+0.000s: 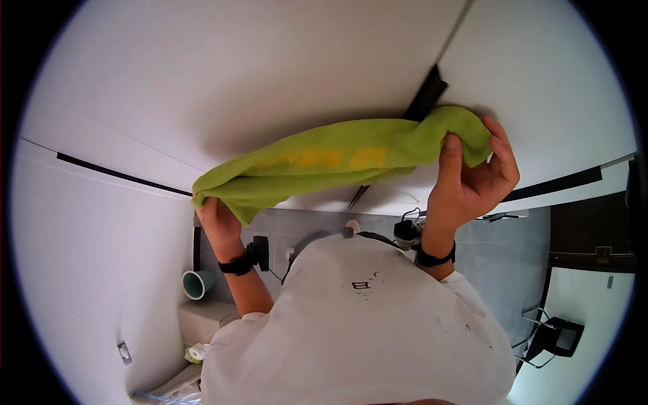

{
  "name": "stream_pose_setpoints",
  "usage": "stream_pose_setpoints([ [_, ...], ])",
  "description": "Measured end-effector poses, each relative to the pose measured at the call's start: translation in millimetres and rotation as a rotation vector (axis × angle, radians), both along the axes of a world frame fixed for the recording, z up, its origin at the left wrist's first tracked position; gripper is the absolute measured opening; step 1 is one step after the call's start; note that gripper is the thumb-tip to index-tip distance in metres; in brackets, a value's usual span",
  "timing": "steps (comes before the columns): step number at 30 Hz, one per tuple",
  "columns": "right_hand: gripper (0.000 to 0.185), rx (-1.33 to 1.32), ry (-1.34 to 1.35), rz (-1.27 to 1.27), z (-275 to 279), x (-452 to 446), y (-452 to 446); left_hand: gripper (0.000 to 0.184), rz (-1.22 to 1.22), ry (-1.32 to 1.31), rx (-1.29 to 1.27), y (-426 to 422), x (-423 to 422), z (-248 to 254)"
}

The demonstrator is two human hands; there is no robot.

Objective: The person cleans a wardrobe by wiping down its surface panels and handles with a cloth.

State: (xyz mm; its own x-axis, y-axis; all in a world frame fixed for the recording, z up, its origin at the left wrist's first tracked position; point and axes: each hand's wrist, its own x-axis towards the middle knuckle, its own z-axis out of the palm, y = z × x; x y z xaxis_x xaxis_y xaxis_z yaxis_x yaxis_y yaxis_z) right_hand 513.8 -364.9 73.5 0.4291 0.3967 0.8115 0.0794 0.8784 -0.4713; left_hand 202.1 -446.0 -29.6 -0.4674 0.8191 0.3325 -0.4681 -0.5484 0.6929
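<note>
A green towel (324,152) with faded yellow-orange markings is stretched between my two hands, close to a white panelled surface (270,61). My left hand (219,219) is closed on its lower left end, and a corner of the cloth hangs down beside the fingers. At the other end, higher up, my right hand (476,175) grips a bunched fold between thumb and fingers. The towel sags slightly and partly covers a black strip (427,93) on the panel. Both wrists wear black straps with small devices.
Down on the left are a teal bin (197,285), a cardboard-coloured box (202,320) and a white roll (198,352). A black chair (557,337) with metal legs stands on the right. Grey floor (486,263) lies below the panel's edge.
</note>
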Motion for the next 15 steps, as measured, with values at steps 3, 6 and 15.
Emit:
stream_pose_setpoints([
  [3, 0.036, -0.092, -0.142, -0.253, -4.1, -6.1, -1.8, 0.027, -0.068, 0.155, -0.139, 3.4, -24.4, -6.0],
  [6, 0.032, -0.194, -0.160, -0.446, -28.6, -3.1, -19.1, 0.027, -0.090, 0.574, -0.247, -15.6, -44.7, -1.2],
  [15, 0.030, -0.273, -0.093, -0.290, -69.7, -143.1, -42.9, 0.030, 0.050, 0.443, -0.208, -33.9, -167.0, 41.1],
])
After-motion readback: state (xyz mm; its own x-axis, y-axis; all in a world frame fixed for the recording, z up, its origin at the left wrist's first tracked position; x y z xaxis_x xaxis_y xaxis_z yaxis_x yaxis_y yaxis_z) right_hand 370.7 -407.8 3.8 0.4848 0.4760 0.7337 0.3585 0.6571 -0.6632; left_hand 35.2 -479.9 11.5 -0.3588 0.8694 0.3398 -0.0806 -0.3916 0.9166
